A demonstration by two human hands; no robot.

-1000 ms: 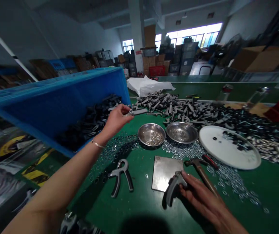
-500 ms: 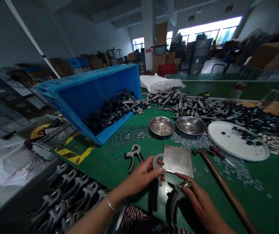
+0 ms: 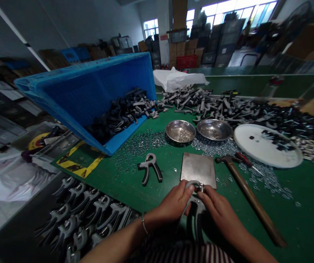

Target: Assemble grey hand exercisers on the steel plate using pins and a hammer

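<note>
My left hand is closed on a grey curved handle part, near the bottom middle of the view. My right hand pinches a second handle with a metal spring at its top, and the two parts meet between my hands. Just beyond them lies a square metal plate. A hand grip with two spread handles rests on the green table to the left of the plate. My fingers partly hide where the parts join.
A blue crate of dark parts lies tipped at left. Two metal bowls, a white lid, a hammer and a screwdriver lie beyond and right. Finished-looking grips fill a bin at lower left.
My hands have come together, bringing the handle in my left hand against the spring and handle in my right. The view has tilted down a little.
</note>
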